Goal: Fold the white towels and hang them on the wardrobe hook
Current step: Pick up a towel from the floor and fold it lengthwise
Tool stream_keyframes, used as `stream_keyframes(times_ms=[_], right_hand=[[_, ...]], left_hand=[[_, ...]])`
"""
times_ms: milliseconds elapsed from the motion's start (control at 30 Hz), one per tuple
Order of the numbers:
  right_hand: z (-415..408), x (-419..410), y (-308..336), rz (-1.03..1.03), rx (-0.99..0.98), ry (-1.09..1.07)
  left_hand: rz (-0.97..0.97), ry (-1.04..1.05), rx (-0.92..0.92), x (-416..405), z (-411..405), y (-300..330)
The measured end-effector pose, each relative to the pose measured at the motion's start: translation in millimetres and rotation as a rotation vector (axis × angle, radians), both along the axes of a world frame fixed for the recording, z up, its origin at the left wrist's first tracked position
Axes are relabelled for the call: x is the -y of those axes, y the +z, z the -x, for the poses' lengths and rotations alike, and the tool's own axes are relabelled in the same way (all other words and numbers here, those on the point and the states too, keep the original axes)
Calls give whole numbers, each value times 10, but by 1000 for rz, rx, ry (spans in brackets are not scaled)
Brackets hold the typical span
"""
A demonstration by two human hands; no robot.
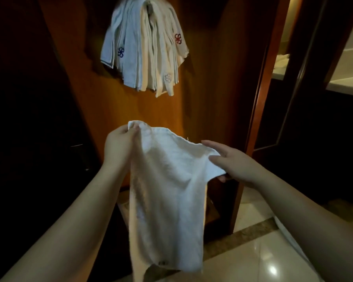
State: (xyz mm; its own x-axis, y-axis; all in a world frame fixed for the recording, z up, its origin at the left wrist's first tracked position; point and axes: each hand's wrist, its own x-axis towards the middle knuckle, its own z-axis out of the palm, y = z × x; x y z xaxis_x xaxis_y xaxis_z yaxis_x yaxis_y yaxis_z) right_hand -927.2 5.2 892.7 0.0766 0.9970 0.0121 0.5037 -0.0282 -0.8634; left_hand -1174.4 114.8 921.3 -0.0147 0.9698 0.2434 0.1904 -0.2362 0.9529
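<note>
**Limp towel, held at the top edge, fold in progress**

While the towel point(167, 192) is hanging in mid-air below the bundle of hung towels point(145, 47), the left hand point(118, 145) is pinching its upper left corner between thumb and curled fingers. The right hand point(230, 161) is meeting the upper right corner: index finger and thumb are lying straight along the top side of the cloth, and a lower fingertip is showing beneath the edge. Whether that hand is truly clamping the corner or only supporting it, I cannot tell.

Cloth observations: thin, soft, no stiffness. It is sagging between the two hands and draping in loose folds, narrowing toward its bottom hem, which is hanging well below the hands. A small dark mark is sitting near the bottom edge. Judgement: light, not fragile, not slippery; the weave should be giving enough grip for a two-finger pinch.

Where to hold, as a judgement: the two top corners, keeping the top edge taut so the sides are lining up before the halves are brought together. Held mid-edge, it would be bunching.

The bundle is hanging against the wardrobe panel point(208, 88), directly above the held towel and well apart from it; the hook itself is hidden under the cloth. Some hung pieces are carrying blue and red stitched emblems.
</note>
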Motion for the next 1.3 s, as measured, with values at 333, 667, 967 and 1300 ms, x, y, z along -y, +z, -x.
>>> stream_keyframes(times_ms=[333,667,967,1300], right_hand=[[443,139,391,-71,-190,226],[608,247,457,-308,-50,-9],[604,349,598,-357,-112,-88],[469,359,660,-242,-100,-73]], left_hand=[[155,-337,151,586,-260,-108],[140,-494,230,722,-300,-110],[120,-640,246,772,-350,-26],[-52,-692,-31,846,-396,21]])
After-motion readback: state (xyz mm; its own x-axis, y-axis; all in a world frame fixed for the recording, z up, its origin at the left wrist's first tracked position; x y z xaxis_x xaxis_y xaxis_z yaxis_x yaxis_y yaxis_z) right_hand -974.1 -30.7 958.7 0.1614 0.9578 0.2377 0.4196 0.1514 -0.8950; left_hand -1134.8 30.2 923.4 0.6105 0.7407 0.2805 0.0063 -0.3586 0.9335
